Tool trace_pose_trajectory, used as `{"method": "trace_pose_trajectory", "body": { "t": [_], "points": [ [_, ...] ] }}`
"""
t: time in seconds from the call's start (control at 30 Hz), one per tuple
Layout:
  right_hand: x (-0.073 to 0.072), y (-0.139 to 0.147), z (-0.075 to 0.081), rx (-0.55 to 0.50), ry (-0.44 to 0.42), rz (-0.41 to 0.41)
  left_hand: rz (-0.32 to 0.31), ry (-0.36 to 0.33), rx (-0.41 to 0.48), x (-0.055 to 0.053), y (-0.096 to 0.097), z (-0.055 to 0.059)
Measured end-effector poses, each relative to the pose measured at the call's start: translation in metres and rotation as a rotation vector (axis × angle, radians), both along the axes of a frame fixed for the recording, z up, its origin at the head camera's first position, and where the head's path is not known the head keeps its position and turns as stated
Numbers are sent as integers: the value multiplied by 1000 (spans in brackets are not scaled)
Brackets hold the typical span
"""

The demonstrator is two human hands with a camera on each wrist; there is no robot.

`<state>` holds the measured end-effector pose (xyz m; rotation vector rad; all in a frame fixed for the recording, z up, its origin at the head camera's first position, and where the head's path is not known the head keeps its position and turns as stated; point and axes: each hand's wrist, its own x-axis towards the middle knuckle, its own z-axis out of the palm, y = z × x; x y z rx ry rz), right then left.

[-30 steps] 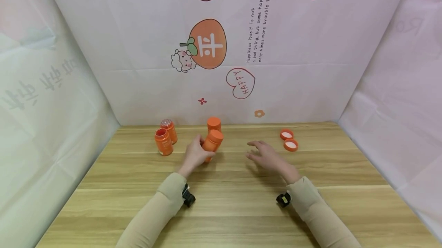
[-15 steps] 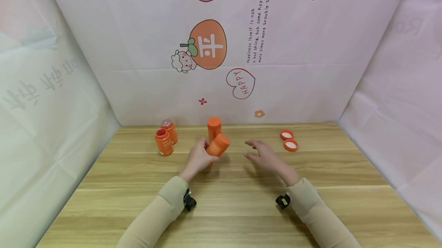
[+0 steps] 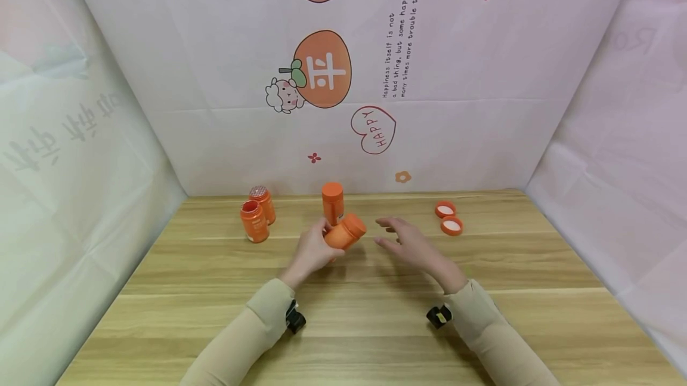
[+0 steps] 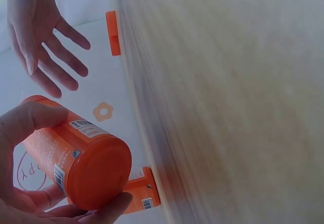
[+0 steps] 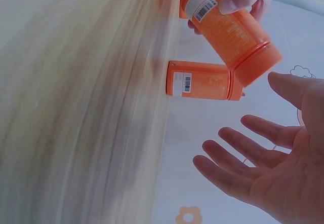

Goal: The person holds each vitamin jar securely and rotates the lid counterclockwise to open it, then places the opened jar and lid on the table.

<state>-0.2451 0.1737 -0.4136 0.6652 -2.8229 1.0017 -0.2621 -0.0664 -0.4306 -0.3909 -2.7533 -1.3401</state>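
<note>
1. The head view hides the base of an upright orange capped plastic bottle (image 3: 332,198) behind a tilted orange capped plastic bottle (image 3: 343,234) and the left hand (image 3: 313,249)
2. The left wrist view cuts off the left hand at the edge and turns the tilted bottle's cap away; small label print is unreadable
3. The right wrist view cuts off the right hand (image 3: 412,247) at the right edge
4. At the left, an open orange cylindrical bottle (image 3: 254,224) partly covers a second orange bottle (image 3: 267,207), whose top looks pale and speckled, though it is too small to be sure
5. The left hand's thumb and fingers (image 4: 114,209) are curled round the tilted bottle, clear of the wood-grain table (image 3: 354,326), its cap pointing towards the right hand
6. The right hand's fingers (image 5: 228,163) are spread apart, slightly bent, near that cap, with a gap between in the head view
7. Two round orange caps with white linings (image 3: 452,226) lie side by side at the right
</note>
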Motion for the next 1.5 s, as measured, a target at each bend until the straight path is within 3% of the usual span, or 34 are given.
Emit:
{"method": "trace_pose_trajectory", "body": {
  "t": [0.67, 1.5],
  "points": [
    [3, -13, 0, -102, -39, 14, -48, 40, -59, 11, 7, 1],
    [3, -27, -3, -111, -78, -43, -85, 88, -148, 24, 16, 7]
  ]
}}
